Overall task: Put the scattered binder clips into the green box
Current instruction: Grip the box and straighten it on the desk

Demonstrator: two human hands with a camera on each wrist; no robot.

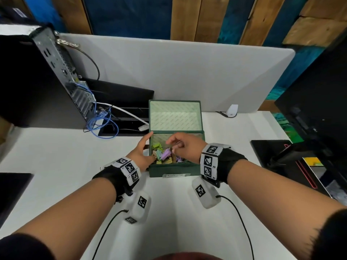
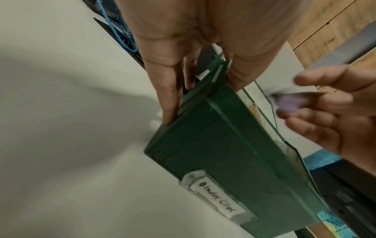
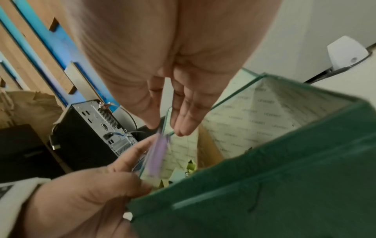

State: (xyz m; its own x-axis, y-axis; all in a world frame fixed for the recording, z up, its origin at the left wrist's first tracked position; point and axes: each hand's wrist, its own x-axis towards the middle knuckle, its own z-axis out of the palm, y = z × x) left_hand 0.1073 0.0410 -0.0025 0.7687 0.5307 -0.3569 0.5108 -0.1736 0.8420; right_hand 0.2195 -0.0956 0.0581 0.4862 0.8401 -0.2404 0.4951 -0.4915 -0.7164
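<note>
1. Left hand (image 1: 141, 154) clasping the near-left corner of the green box (image 1: 174, 170), fingers straight down its outer side, thumb hooked inside the rim
2. Right hand (image 1: 185, 147) above the open box, fingers loosely spread, gripping nothing; blurred purple clip (image 1: 166, 152) just below them
3. One box on the white desk (image 1: 65, 156), lid up; heap of binder clips (image 1: 165, 156) inside, too tangled to count
</note>
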